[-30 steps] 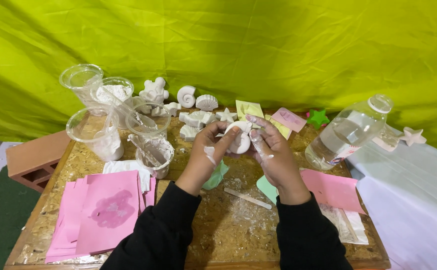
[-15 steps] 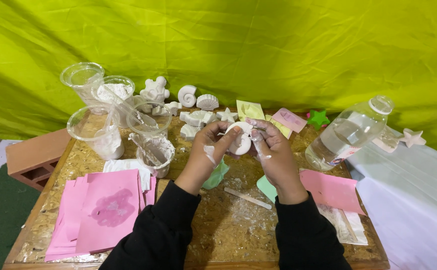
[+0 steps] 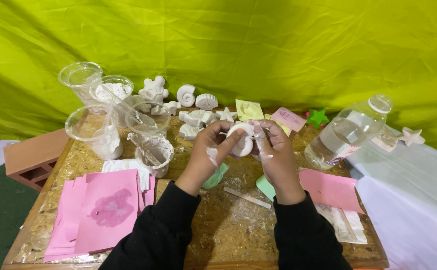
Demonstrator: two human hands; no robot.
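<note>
While both hands meet above the chipboard counter (image 3: 128,155), a round white plaster cast (image 3: 241,140) sits pinched between them, raised clear of the surface. The left hand (image 3: 213,150) curls its fingers around the cast's left edge, and the right hand (image 3: 273,150) clamps it from the right with thumb and fingertips; both are dusted with white powder. Behind the cast lie chalky plaster figures: a spiral shell (image 3: 186,95), a fan shell (image 3: 206,101) and a starfish (image 3: 226,114). Clear plastic cups (image 3: 96,125), some powder-caked, stand to the left, near smooth pink paper sheets (image 3: 103,210). A clear plastic bottle (image 3: 346,132) lies tilted to the right. A flat wooden stick (image 3: 248,198) lies below the hands.
</note>
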